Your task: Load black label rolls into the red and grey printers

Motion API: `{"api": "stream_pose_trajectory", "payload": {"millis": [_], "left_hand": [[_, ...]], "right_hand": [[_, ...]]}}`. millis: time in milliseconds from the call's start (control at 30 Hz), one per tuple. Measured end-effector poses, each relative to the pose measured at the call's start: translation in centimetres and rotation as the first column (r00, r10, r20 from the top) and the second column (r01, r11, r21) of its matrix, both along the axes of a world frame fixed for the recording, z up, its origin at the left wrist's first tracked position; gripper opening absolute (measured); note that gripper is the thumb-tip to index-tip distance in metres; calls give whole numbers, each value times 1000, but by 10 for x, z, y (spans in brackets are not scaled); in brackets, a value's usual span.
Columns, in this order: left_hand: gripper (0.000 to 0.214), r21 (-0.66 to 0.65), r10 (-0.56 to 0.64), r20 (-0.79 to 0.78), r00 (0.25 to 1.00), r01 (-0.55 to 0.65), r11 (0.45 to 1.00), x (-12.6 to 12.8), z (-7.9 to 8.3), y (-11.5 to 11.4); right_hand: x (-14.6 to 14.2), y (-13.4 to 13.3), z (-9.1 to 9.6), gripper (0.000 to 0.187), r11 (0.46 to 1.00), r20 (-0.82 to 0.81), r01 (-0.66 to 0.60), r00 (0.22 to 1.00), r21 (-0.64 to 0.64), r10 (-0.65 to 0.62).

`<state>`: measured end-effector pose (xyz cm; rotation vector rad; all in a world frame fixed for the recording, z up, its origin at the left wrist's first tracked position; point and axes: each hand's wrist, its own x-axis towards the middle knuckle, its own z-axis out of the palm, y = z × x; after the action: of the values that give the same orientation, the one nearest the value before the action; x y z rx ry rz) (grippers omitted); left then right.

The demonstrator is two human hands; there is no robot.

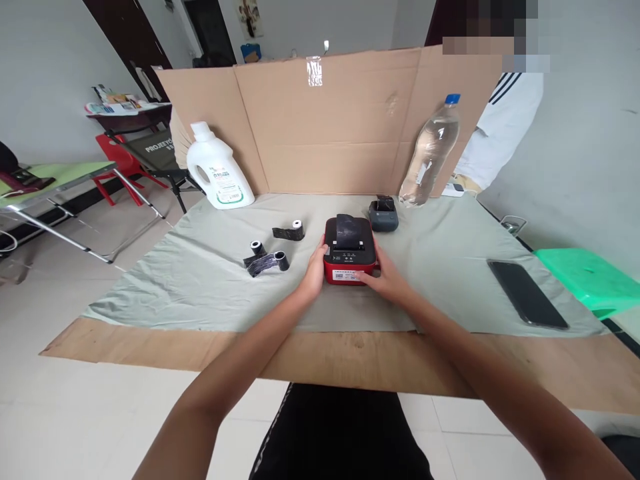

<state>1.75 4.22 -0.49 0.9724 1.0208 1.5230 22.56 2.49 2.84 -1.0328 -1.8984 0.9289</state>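
A red and black portable printer (349, 273) stands on the grey-green cloth (200, 307), a dark strip of paper curling up from its top. My left hand (315, 268) is closed against its left side. On the opposite side, my right hand (386, 275) grips it, a finger reaching across the white label on its front. Just behind sits a smaller dark grey printer (384, 220), also with a black strip. To the left lie several small rolls of black paper (295, 231), partly unrolled.
A cardboard screen (325, 127) closes off the back, with a white detergent bottle (220, 175) and a clear water bottle (431, 153) before it. A black phone (527, 293) lies at right. Beyond are a green stool (590, 273) and another person's white sleeve (510, 127).
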Motion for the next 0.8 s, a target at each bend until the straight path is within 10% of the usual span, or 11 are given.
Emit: {"api": "stream_pose_trajectory", "payload": {"millis": [233, 400, 500, 633, 800], "left_hand": [[32, -135, 66, 242, 968, -34, 990, -2, 37, 109], [36, -168, 65, 278, 959, -18, 986, -2, 32, 148], [42, -109, 54, 212, 976, -31, 994, -1, 19, 146], [39, -31, 173, 68, 983, -171, 985, 1, 1, 119], [53, 16, 232, -246, 941, -236, 972, 3, -12, 63]], "right_hand": [[-26, 119, 14, 100, 999, -22, 29, 999, 30, -29], [-33, 160, -2, 92, 997, -30, 38, 999, 74, -36], [-16, 166, -11, 83, 940, 77, 272, 953, 203, -293], [6, 172, -16, 100, 647, 261, 698, 592, 306, -762], [2, 157, -14, 115, 654, 468, 735, 521, 180, -714]]}}
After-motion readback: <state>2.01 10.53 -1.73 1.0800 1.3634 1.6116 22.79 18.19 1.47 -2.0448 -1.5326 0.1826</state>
